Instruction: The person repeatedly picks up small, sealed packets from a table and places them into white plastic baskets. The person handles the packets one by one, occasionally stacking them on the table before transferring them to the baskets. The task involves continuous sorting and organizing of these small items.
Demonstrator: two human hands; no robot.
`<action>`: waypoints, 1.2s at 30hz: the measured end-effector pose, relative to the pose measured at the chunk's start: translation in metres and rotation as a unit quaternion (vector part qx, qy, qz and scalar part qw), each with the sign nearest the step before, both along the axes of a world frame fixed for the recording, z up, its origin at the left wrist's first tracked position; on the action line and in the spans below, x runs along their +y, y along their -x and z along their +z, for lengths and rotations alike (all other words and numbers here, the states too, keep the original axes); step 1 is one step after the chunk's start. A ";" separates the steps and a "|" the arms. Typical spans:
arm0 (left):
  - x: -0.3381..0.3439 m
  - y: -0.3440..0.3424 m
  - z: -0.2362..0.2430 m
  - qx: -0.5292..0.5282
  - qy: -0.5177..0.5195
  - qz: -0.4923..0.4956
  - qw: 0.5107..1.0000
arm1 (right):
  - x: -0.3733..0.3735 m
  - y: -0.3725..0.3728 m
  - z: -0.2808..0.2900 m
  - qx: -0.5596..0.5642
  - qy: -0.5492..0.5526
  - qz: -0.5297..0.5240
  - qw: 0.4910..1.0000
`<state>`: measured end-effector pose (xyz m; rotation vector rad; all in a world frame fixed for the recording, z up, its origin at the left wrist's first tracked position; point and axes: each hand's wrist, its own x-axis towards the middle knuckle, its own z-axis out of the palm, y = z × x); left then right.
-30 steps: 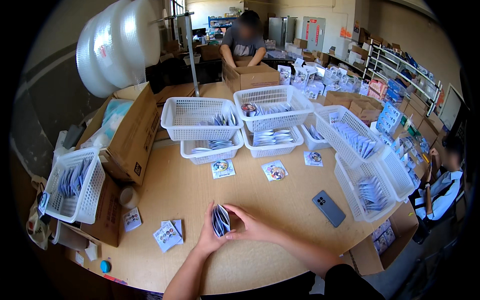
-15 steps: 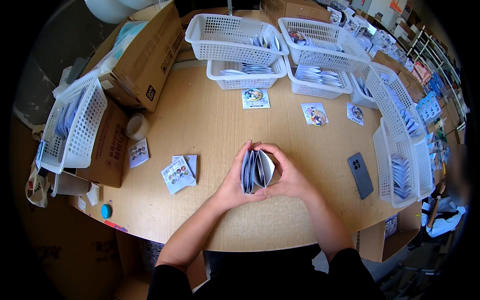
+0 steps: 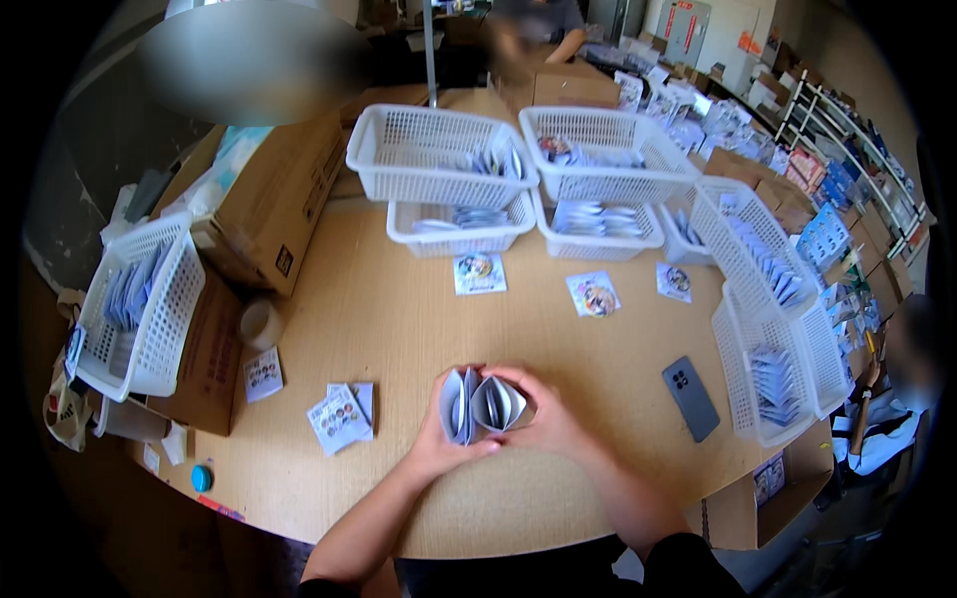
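Observation:
Above the near part of the wooden table, a small bundle of white paper packets (image 3: 458,411) stands on edge between my hands. My left hand (image 3: 431,444) wraps its left side, and my right hand (image 3: 546,423) closes round the right side. The packets' upper edges face up. The rightmost ones gape, and a dark, thin-edged thing shows inside; its kind I cannot make out. To the left lies a loose pile of flat printed packets (image 3: 339,419), apart from my hands.
White baskets (image 3: 439,179) of packets line the table's back, with another basket (image 3: 763,374) at right and one (image 3: 135,304) at left. A phone (image 3: 690,399), tape roll (image 3: 260,325), blue cap (image 3: 201,478) and badge cards (image 3: 594,295) lie on the table (image 3: 478,518). Someone (image 3: 538,30) is beyond.
The view has tipped up, so the table sits lower in it. My hands still hold the bundle, and its right-hand packets now gape wider.

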<state>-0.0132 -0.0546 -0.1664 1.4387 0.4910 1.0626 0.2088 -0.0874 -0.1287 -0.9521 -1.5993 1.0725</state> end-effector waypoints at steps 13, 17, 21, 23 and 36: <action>0.001 0.006 -0.009 -0.040 0.042 -0.007 0.998 | 0.003 -0.002 -0.003 -0.020 -0.021 0.004 1.000; 0.001 0.003 -0.003 -0.057 0.058 -0.026 0.996 | 0.002 -0.001 0.001 -0.014 -0.031 -0.006 0.999; -0.002 0.004 0.003 -0.060 0.056 -0.021 0.996 | 0.004 0.000 0.010 -0.021 -0.034 -0.027 0.999; -0.010 0.004 -0.003 -0.051 0.092 -0.009 0.994 | 0.001 -0.002 0.002 -0.037 -0.033 -0.039 0.998; 0.004 0.004 -0.002 -0.024 0.070 0.005 0.997 | 0.006 -0.019 0.023 -0.091 -0.165 -0.097 0.977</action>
